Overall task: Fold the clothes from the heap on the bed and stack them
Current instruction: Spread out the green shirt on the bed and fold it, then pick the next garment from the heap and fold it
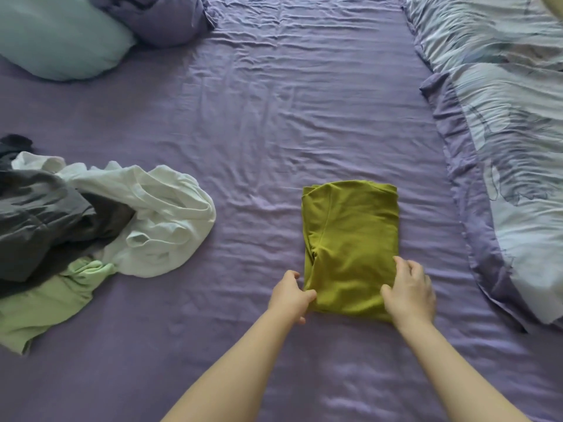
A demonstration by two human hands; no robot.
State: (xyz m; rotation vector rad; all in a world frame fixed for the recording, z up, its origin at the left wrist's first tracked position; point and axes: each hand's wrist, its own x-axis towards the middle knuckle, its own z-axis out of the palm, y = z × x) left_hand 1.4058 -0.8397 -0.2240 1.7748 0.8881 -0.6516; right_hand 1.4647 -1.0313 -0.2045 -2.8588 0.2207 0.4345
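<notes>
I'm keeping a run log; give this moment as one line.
olive garment folded on sheet | left hand pinches near-left corner | right hand presses near-right | heap left, unfolded

A wrinkled purple sheet covers the bed (259,102). A folded olive-green garment (353,239) lies flat toward the near edge. By the left edge sprawls the heap (76,220) of white, grey and pale green clothes. Two pillows, teal (58,38) and purple (158,16), fill the far left corner; a patterned duvet (505,123) runs along the right edge.
</notes>
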